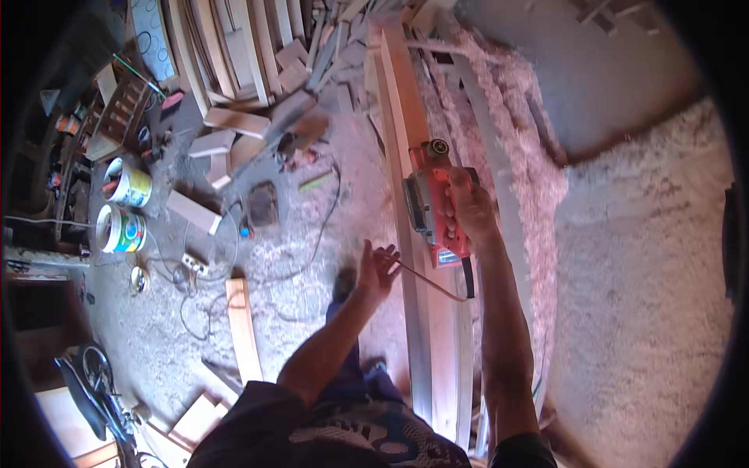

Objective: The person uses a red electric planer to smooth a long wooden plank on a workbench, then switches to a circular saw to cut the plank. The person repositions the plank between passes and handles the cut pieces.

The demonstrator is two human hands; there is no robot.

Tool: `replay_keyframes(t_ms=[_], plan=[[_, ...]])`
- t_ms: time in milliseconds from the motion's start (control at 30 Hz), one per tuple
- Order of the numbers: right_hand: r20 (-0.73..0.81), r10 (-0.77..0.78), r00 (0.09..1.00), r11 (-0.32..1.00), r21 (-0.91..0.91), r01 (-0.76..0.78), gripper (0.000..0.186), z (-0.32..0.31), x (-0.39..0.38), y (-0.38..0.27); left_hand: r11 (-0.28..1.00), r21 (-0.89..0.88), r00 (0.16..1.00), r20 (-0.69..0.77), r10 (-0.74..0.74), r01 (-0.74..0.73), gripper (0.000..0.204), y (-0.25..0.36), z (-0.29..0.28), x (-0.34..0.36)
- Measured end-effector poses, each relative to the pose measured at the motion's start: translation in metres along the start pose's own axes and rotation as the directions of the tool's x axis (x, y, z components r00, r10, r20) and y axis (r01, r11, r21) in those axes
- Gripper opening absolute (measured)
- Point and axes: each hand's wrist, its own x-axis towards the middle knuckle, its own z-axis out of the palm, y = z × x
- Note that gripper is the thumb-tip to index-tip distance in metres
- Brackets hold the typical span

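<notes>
A red electric hand planer (441, 195) rests on a long wooden beam (431, 335) that runs away from me. My right hand (472, 207) is closed around the planer's handle. From the planer's rear end, its power cord (433, 287) loops back to my left hand (378, 269). The fingers of that hand are curled around the cord, left of the beam. Wood shavings (519, 117) lie heaped along the beam's right side.
Wood offcuts (238, 122) and tall boards (211, 47) crowd the far left. Two white buckets (125, 228), a power strip (195, 264) and loose cables lie on the dusty floor. A single plank (243, 327) lies nearer me. A bicycle or motorbike part (97, 390) shows at lower left.
</notes>
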Motion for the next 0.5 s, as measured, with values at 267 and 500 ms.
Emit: replay_keyframes(t_ms=[267, 500], plan=[[0.026, 0.080, 0.996, 0.991, -0.107, -0.077, 0.060, -0.056, -0.299, 0.115, 0.912, 0.342, 0.969, -0.171, -0.175, 0.225, 0.031, -0.066, -0.142, -0.155], [-0.029, 0.268, 0.963, 0.962, -0.050, -0.269, 0.068, -0.084, -0.458, 0.185, 0.702, 0.580, 0.903, -0.165, -0.396, 0.413, 0.030, -0.123, -0.151, -0.235]])
